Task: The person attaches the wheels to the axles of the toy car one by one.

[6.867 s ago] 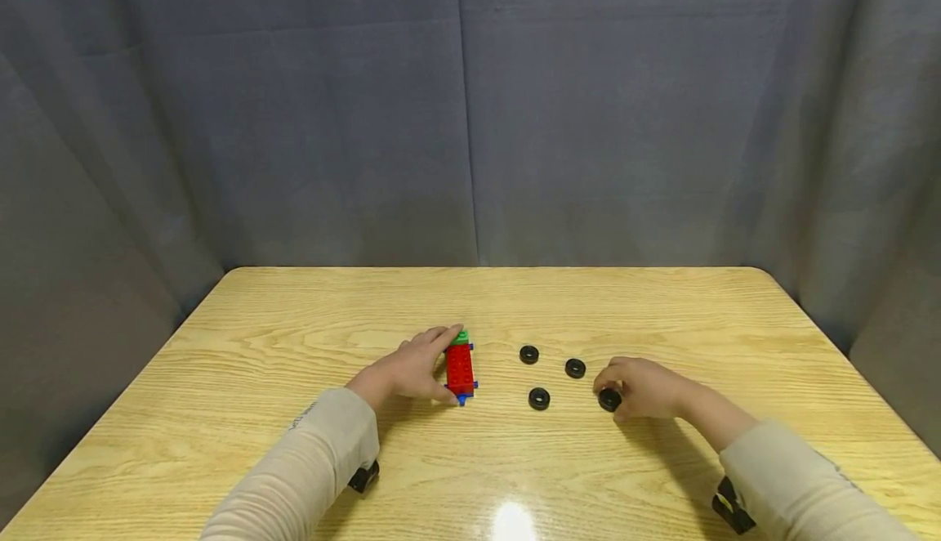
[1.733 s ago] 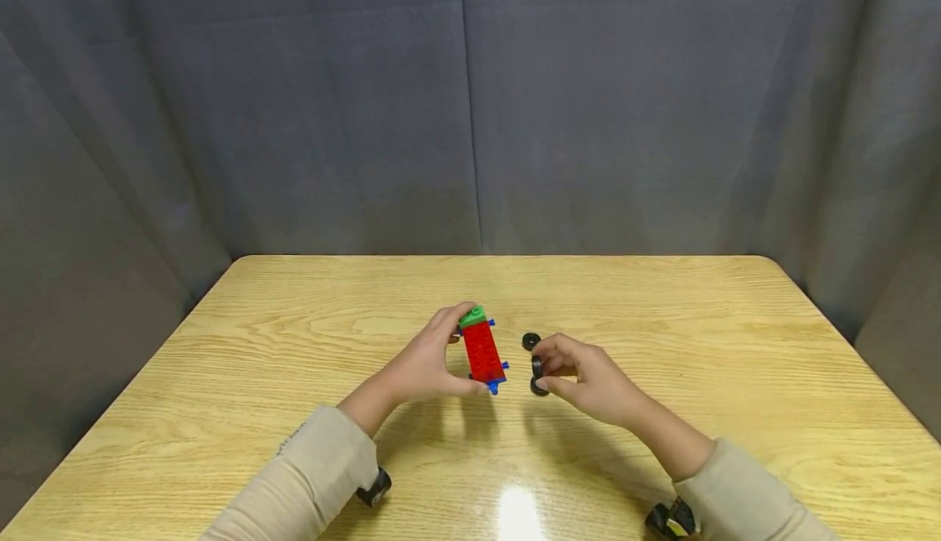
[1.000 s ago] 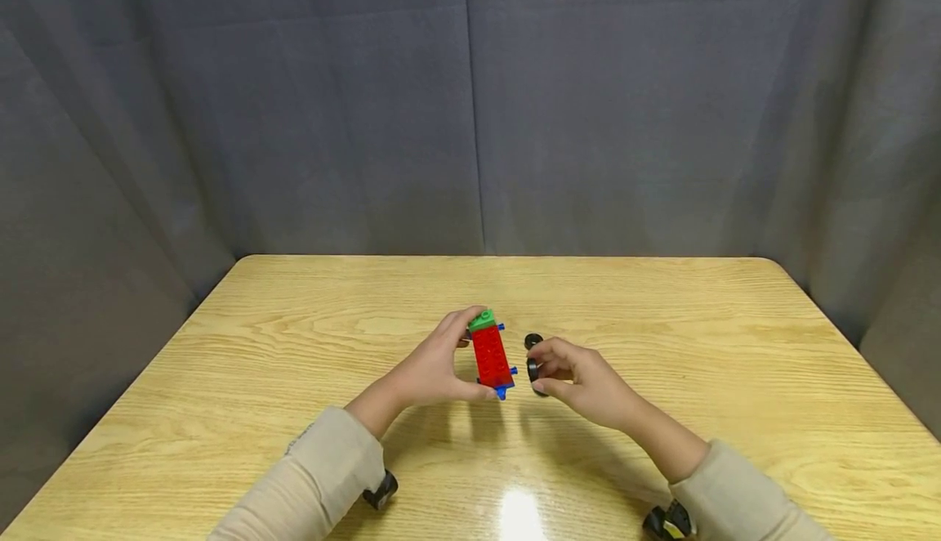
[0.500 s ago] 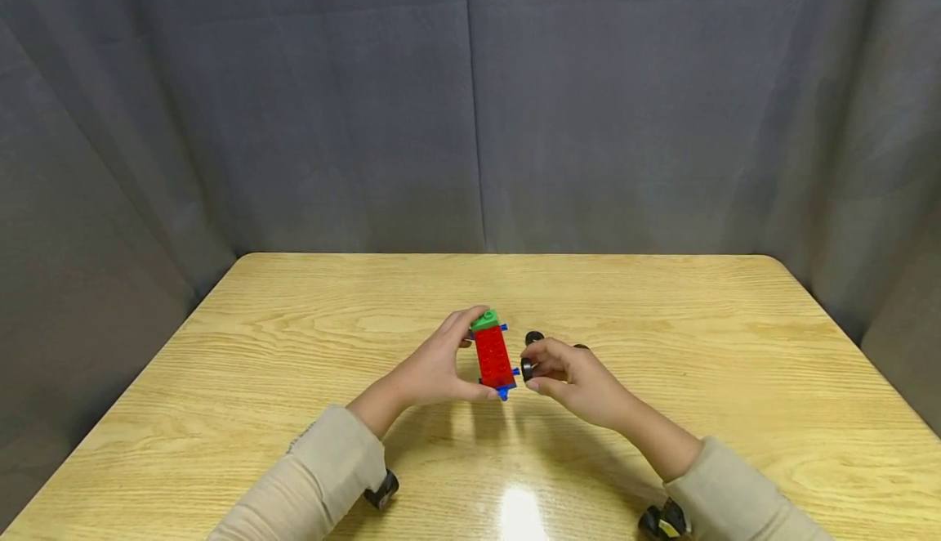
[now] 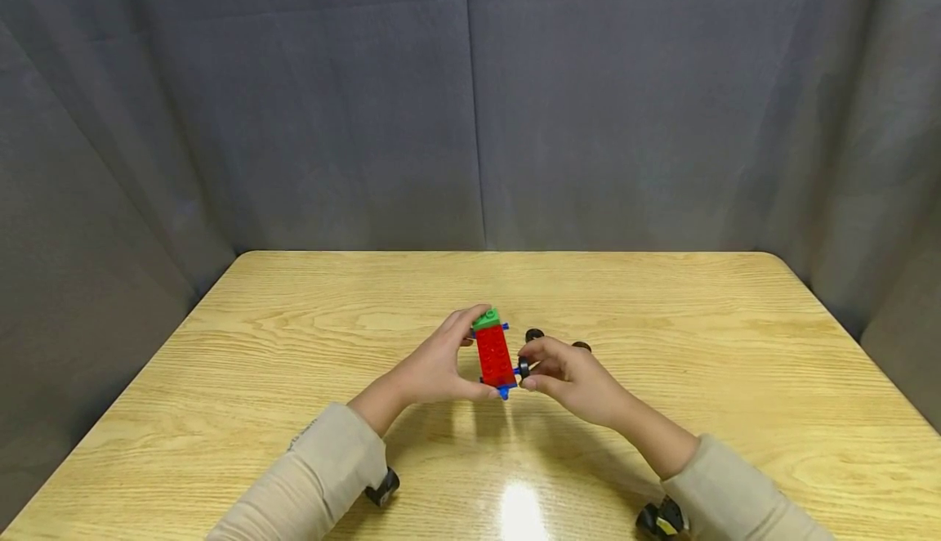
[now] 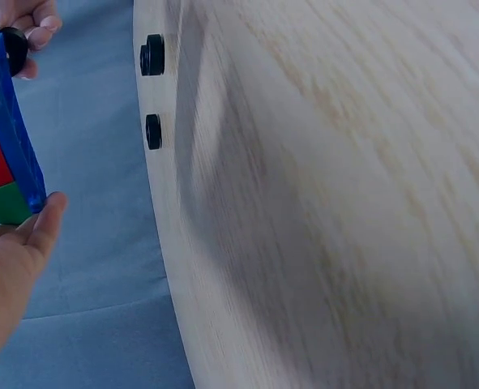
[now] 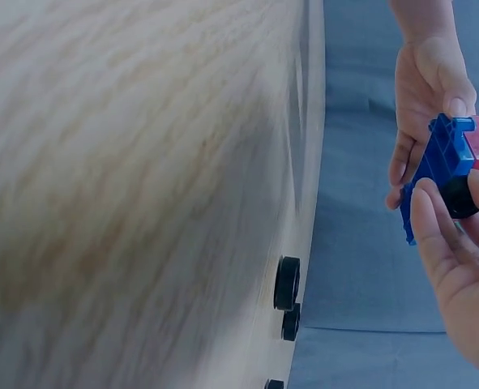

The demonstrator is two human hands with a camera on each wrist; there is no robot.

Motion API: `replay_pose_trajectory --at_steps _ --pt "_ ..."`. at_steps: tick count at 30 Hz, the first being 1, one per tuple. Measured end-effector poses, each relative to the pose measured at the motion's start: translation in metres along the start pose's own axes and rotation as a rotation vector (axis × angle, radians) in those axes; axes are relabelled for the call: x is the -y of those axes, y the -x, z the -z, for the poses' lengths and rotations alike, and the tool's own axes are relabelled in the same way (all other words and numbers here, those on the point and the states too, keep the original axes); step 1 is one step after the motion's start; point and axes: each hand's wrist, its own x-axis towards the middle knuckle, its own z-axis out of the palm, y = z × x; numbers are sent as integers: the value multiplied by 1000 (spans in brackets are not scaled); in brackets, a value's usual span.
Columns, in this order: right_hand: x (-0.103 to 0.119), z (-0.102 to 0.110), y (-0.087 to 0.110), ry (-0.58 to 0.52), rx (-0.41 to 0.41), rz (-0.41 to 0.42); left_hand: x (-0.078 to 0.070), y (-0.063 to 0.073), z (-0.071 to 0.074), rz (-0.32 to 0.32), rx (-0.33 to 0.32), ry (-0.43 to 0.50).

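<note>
A toy car body (image 5: 496, 356) of building bricks, red with a green brick (image 5: 486, 319) at its far end and a blue chassis (image 6: 10, 113) beneath, is held above the table. My left hand (image 5: 434, 365) grips it lengthwise, thumb at the near end and fingers at the green end. Short blue axle pegs stick out of its sides. With thumb and fingertips my right hand (image 5: 577, 377) pinches a black wheel (image 5: 524, 368) upright against the near right peg. The right wrist view shows this wheel (image 7: 459, 198) right beside the chassis.
Loose black wheels lie on the wooden table (image 5: 294, 320): one wheel (image 5: 534, 334) beyond my right fingers, another (image 5: 581, 346) partly behind that hand. A third wheel (image 7: 287, 283) shows in the right wrist view. A grey curtain (image 5: 353, 116) hangs behind the table.
Since the oldest frame, the car body has been lifted off the table and moved right, and the right hand has brought a wheel over. Over the last second the wheel moved left onto the peg.
</note>
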Motion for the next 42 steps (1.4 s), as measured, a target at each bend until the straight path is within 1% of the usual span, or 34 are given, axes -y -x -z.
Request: replay_pose_trajectory --at_steps 6,12,19,25,29,30,33,36,37,42 --pt "1 -1 0 0 0 -14 1 0 0 -8 1 -16" --pt "1 -3 2 -19 -2 -22 1 0 -1 -16 4 -9" --pt "-1 -5 1 7 -13 -2 -1 0 -2 -24 14 -25" --pt "-3 -7 1 3 -30 2 0 -1 -3 -46 -2 -47" --pt "-3 -9 1 -27 -61 50 1 -1 -3 -51 -18 -51" --pt "-2 -10 1 -28 -73 79 1 0 -3 -50 -21 -47" --pt "0 -11 1 -46 -96 109 0 0 -2 -37 -27 -24" --pt "2 -12 0 -45 -111 88 -2 0 -1 -27 -42 0" --pt "3 -12 -1 -46 -114 66 -3 0 -1 -24 -49 6" --pt "8 -11 -2 -36 -144 43 -8 -1 2 -17 -88 33"
